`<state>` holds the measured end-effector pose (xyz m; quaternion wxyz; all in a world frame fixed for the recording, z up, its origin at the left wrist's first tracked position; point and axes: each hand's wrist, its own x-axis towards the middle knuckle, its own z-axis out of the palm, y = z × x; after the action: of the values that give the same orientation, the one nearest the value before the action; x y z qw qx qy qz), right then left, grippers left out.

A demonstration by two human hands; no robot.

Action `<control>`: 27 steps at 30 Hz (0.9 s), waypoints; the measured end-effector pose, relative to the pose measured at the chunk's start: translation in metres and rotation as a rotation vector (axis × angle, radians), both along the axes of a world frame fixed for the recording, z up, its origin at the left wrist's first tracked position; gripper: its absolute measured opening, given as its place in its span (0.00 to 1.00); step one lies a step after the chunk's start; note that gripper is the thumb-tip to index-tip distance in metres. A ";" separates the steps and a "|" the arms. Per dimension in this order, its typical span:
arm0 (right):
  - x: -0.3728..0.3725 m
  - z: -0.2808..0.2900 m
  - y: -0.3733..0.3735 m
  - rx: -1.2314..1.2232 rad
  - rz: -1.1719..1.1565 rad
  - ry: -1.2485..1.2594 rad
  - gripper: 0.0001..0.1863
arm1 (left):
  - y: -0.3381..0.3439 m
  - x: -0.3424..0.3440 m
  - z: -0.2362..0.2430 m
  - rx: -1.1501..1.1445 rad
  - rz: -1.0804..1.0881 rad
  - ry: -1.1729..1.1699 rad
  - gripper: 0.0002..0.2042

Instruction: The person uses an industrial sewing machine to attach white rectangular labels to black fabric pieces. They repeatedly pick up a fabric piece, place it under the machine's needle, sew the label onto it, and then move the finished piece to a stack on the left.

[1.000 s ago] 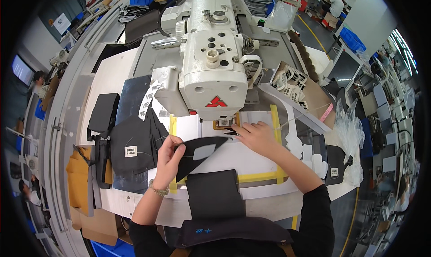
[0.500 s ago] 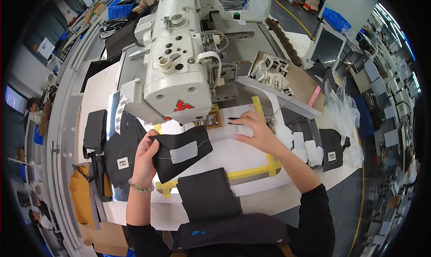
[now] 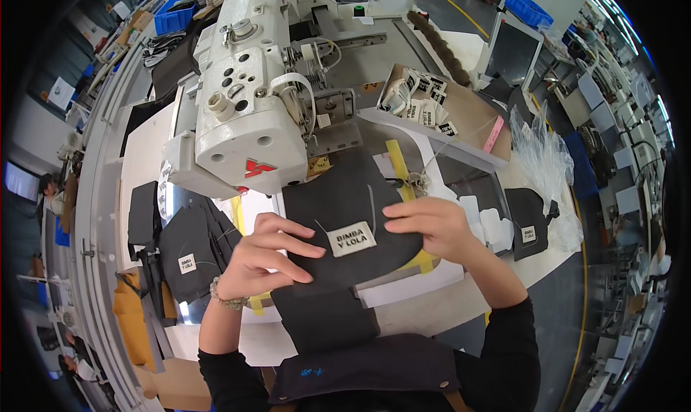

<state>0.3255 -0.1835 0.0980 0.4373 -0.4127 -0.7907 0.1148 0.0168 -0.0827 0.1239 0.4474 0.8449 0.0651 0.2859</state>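
Note:
A black fabric panel [image 3: 338,189] with a small cream label [image 3: 352,238] faces up between my two hands, in front of the sewing machine head [image 3: 241,135]. My left hand [image 3: 270,257] grips its left edge, fingers over the top. At its right edge, my right hand [image 3: 435,225] pinches the panel between thumb and fingers. Loose thread ends [image 3: 372,203] trail from the label's upper corners. Below the panel, another black piece [image 3: 324,318] lies at the table's near edge.
Several black panels [image 3: 194,243] are piled at left, a labelled one on top. Another labelled panel [image 3: 527,221] lies at right. A cardboard box [image 3: 479,135] of loose labels stands behind my right hand, with clear plastic [image 3: 540,156] beside it. Yellow tape [image 3: 399,164] edges the white sheet.
The panel has been turned over, from its side with a pale patch to its labelled side. My right hand has come down onto its right edge. The view has shifted slightly.

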 end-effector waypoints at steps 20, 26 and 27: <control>0.012 -0.088 -0.062 0.005 0.020 -0.460 0.12 | -0.043 0.093 -0.095 0.715 -0.021 0.265 0.10; 0.013 -0.091 -0.064 0.013 0.015 -0.441 0.13 | -0.043 0.094 -0.100 0.736 -0.030 0.269 0.11; 0.013 -0.091 -0.063 0.014 0.015 -0.438 0.13 | -0.043 0.095 -0.100 0.738 -0.029 0.266 0.12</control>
<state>0.3383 -0.2468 0.0067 0.2571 -0.4189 -0.8706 0.0202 0.1114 -0.1259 0.0239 0.1052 0.9796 0.0034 0.1714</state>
